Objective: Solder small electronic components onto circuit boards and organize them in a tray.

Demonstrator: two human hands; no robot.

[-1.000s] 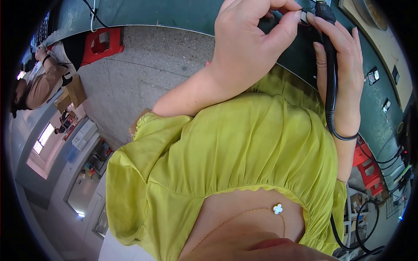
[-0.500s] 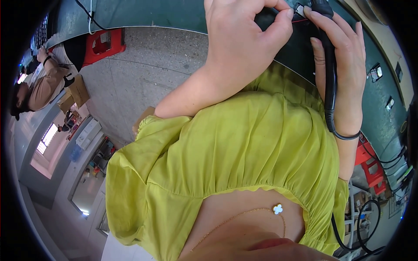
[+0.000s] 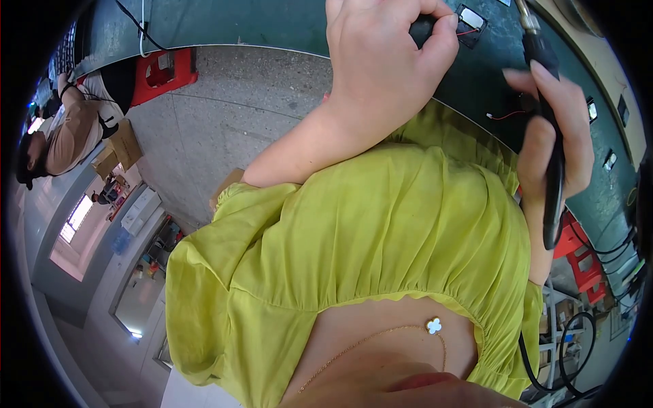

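Observation:
My right hand [image 3: 570,126] grips a soldering iron [image 3: 542,54] by its black handle, its metal end pointing to the far side of the green table, apart from the small part. Close to my left hand's fingertips lies a small black part [image 3: 471,20] with a silvery plate and a red wire [image 3: 468,32]. The thumb and finger of my left hand [image 3: 388,54] curl together beside it. Whatever they pinch is hidden. A dark rounded object [image 3: 422,30] shows inside the curl of that hand. Near the table edge lies a loose red wire [image 3: 509,116] with a small white end.
The green table [image 3: 272,20] curves round in front and to the right, with small parts [image 3: 609,161] on it. Black cables [image 3: 605,251] hang at the right. Red stools [image 3: 163,71] stand on the floor. A person [image 3: 75,129] sits at the far left.
My right hand has drawn the soldering iron back to the right, away from the small black part, and turned it. The part and a loose red wire have come into sight. My left hand has barely moved.

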